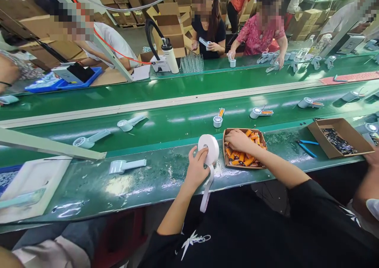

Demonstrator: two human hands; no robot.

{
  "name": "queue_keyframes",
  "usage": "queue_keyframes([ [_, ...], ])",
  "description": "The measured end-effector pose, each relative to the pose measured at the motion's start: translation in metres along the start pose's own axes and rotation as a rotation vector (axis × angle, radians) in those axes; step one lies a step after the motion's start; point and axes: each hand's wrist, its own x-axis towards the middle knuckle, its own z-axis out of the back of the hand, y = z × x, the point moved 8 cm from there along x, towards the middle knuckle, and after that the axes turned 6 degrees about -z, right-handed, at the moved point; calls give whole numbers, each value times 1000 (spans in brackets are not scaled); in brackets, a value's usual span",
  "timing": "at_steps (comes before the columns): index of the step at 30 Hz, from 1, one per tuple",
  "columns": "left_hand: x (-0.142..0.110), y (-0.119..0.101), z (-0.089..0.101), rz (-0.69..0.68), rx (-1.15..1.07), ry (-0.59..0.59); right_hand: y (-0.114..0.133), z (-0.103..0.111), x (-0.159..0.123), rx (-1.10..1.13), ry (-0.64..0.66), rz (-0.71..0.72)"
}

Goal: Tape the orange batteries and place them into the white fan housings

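My left hand (196,167) is closed on a roll of white tape (212,148), fingers at its core. A loose strip of the tape hangs down toward my lap. My right hand (238,141) reaches into a small cardboard box (245,167) of orange, battery-like cylinders (243,159). Its fingers are curled among them, and the fingertips are hidden, so what they grip does not show. Just behind the box, on the green belt, stands a white round-headed device (218,120) with an orange cylinder in its opened handle.
More such devices lie along the belt, including one with an orange cylinder (258,112). Blue-handled pliers (308,148) and a carton of small dark parts (325,154) are at right. A closed white device (126,166) lies at left. Co-workers sit across the line and beside me.
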Motion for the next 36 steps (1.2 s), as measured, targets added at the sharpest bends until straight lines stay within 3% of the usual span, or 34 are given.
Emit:
queue_keyframes([
  [3,-1,-6,0,-25,24,18,-18,19,-7,134,-115,-90],
  [7,-4,-9,3,-64,73,41,-44,45,-38,952,-484,-216],
  [10,-3,-15,5,-102,112,62,-31,38,-58,1413,-587,-185],
  [13,-1,-20,3,-118,133,108,-10,28,-72,1541,-649,-209],
  [18,-5,-25,2,-102,160,108,6,8,-81,1532,-743,-304],
  [21,-7,-27,4,-91,180,83,17,-14,-82,1560,-705,-324],
  [25,-6,-27,14,-106,215,42,28,-40,-83,1607,-513,-355],
  [28,-2,-24,22,-155,209,37,18,-31,-80,1583,-324,-335],
  [32,4,-24,23,-187,150,82,13,-2,-66,1459,35,-175],
  [34,7,-27,24,-151,179,42,14,7,-62,1466,-17,-171],
  [36,8,-36,28,-92,265,-75,18,9,-64,1560,-284,-222],
])
